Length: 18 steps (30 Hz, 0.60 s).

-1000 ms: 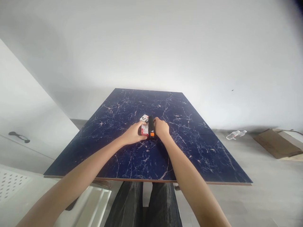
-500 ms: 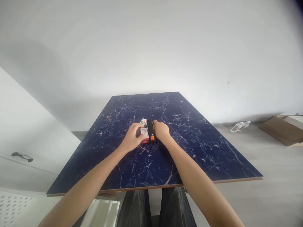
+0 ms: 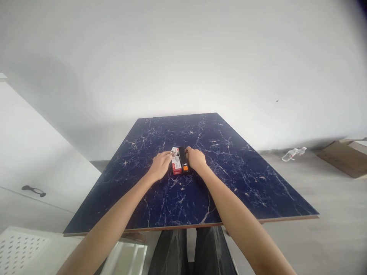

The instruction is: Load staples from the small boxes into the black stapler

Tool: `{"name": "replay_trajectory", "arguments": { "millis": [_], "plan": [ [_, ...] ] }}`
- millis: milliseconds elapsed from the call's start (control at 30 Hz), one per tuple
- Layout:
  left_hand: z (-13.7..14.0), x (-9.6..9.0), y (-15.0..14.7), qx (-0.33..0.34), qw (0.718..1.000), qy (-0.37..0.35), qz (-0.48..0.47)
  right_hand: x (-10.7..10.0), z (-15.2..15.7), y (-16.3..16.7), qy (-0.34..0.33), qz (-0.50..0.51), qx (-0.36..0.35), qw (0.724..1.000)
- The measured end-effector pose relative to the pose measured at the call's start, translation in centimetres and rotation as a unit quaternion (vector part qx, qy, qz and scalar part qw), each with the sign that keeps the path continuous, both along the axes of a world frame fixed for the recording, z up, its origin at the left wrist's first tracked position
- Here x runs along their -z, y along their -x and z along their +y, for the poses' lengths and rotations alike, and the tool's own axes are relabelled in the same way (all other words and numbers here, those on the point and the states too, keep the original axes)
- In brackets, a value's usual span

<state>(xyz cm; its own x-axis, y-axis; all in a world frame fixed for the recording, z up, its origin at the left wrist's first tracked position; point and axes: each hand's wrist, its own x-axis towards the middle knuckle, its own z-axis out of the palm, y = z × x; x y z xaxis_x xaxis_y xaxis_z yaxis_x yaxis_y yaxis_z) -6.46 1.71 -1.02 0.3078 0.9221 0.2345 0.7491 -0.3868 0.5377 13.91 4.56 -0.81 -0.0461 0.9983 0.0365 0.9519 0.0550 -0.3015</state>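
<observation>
A dark blue marble-patterned table (image 3: pixel 229 183) carries a small red and white box (image 3: pixel 176 165) and, right beside it, a black device with an orange end (image 3: pixel 183 159). My left hand (image 3: pixel 160 165) rests against the left side of the box, fingers touching its top edge. From the right, my right hand (image 3: pixel 196 158) holds the black device with its fingers curled over it. A second small white box end (image 3: pixel 173 150) shows just behind the first.
A white cabinet with a dark handle (image 3: pixel 33 190) stands at the left, and a perforated white surface (image 3: pixel 20 246) lies below it. On the grey floor at the right lie a plastic bottle (image 3: pixel 292 154) and a cardboard box (image 3: pixel 342 157). My dark trousers (image 3: pixel 183 252) show under the table's near edge.
My left hand has slid from over the box to its left side, uncovering the box's top. The right hand has stayed on the black device. The camera view has shifted slightly.
</observation>
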Motion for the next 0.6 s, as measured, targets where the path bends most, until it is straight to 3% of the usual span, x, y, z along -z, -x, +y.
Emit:
{"name": "replay_trajectory", "arguments": {
  "millis": [233,433,600],
  "plan": [
    [-0.9,-1.0,0.7,0.008,1.0,0.002,-0.006,0.0,0.0,0.0,-0.004,-0.002,-0.004,1.0],
    [-0.8,-0.9,2.3,0.108,0.992,0.064,0.032,-0.2,-0.2,0.0,0.0,-0.005,-0.007,1.0],
    [-1.0,-0.8,1.7,0.104,0.993,0.06,0.014,-0.4,-0.3,-0.1,0.002,-0.008,-0.011,1.0]
  ]
}}
